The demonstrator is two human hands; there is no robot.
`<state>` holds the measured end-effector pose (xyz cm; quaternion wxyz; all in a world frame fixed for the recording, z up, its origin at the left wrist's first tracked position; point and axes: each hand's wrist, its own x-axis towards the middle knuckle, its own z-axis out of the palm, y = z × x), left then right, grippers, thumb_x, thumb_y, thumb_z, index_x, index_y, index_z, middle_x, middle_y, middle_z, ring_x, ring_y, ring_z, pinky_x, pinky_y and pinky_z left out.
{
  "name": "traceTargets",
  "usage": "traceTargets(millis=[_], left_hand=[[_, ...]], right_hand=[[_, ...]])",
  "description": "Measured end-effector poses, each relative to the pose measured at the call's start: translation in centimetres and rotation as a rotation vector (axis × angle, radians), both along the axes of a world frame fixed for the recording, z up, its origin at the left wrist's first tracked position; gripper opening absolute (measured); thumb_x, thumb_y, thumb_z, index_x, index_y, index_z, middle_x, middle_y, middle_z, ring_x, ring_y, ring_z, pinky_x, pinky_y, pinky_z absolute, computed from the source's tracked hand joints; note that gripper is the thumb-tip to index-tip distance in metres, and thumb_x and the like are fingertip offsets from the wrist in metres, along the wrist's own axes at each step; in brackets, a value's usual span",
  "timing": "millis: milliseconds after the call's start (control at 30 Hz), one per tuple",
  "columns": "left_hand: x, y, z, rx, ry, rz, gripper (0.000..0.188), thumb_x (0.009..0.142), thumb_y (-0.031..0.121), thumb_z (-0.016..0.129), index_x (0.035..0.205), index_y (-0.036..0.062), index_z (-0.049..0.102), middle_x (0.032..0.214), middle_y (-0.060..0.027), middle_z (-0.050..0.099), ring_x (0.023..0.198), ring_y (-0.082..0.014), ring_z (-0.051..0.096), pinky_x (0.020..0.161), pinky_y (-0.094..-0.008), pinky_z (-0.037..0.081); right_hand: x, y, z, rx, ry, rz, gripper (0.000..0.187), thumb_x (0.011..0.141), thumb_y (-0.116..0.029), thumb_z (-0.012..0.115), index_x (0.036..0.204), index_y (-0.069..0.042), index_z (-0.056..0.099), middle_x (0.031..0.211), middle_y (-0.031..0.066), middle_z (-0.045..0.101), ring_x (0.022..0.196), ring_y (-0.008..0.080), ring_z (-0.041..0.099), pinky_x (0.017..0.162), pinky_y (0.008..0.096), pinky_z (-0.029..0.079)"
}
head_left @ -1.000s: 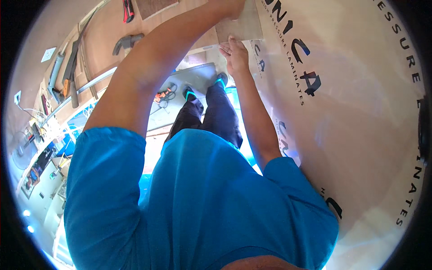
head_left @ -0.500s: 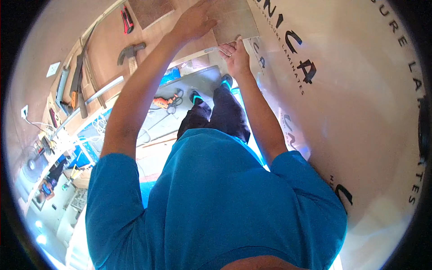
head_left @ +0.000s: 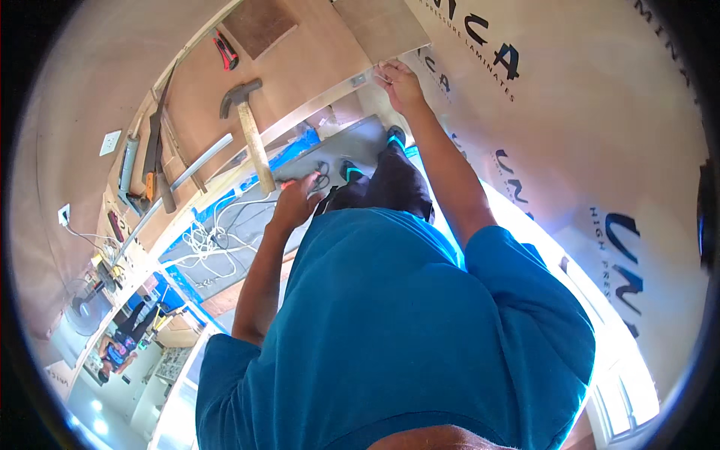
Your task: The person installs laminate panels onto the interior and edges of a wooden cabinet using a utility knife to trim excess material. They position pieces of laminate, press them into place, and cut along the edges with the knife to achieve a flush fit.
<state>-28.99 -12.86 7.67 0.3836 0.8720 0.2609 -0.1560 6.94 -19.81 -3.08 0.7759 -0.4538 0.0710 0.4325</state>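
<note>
My left hand (head_left: 297, 201) hangs low in front of the work surface, beside the hammer's handle end. Its fingers are apart, and an orange bit of the power tool (head_left: 287, 184) on the floor shows behind it. At the front corner of a small brown panel (head_left: 384, 28), my right hand (head_left: 402, 86) has its fingers curled and pressed together. What they pinch is too small to make out. The claw hammer (head_left: 251, 127) lies on the wooden surface (head_left: 300, 60), its wooden handle sticking out past the front edge.
On the surface lie a darker brown square (head_left: 259, 27), a red utility knife (head_left: 225, 51), a handsaw (head_left: 156, 142), a caulking gun (head_left: 129, 176) and a metal strip (head_left: 202, 161). Printed sheeting (head_left: 585, 112) covers the right wall. White cables (head_left: 206, 247) tangle below. Another person (head_left: 116, 352) is far left.
My left hand has left the small panel and dropped down toward my body, fingers apart. My right hand stays by the panel's corner, its fingers now more curled. The view has shifted.
</note>
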Motion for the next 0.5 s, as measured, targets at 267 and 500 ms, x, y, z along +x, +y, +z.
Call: traceTargets(millis=[267,500], left_hand=[[-7.0,2.0,-2.0,-0.046,0.196,0.119,0.055,0.085,0.030,0.078,0.129,0.0045,0.060,0.109,-0.0234,0.070,0.100,-0.0394,0.069,0.085,-0.0467,0.053],[-10.0,3.5,-2.8,0.060,0.074,0.036,0.056,0.083,0.030,0.079,0.128,0.0022,0.060,0.106,-0.0230,0.072,0.097,-0.0399,0.070,0.082,-0.0462,0.055]], right_hand=[[-0.7,2.0,0.5,-0.253,-0.143,-0.125,0.031,0.078,-0.003,0.084,0.096,-0.002,0.058,0.087,0.0079,0.067,0.069,0.0147,0.062,0.059,0.0280,0.051],[-0.1,2.6,0.0,-0.374,-0.118,-0.075,0.052,0.074,-0.009,0.089,0.114,-0.004,0.056,0.097,0.0050,0.069,0.085,0.0161,0.064,0.072,0.0316,0.048]])
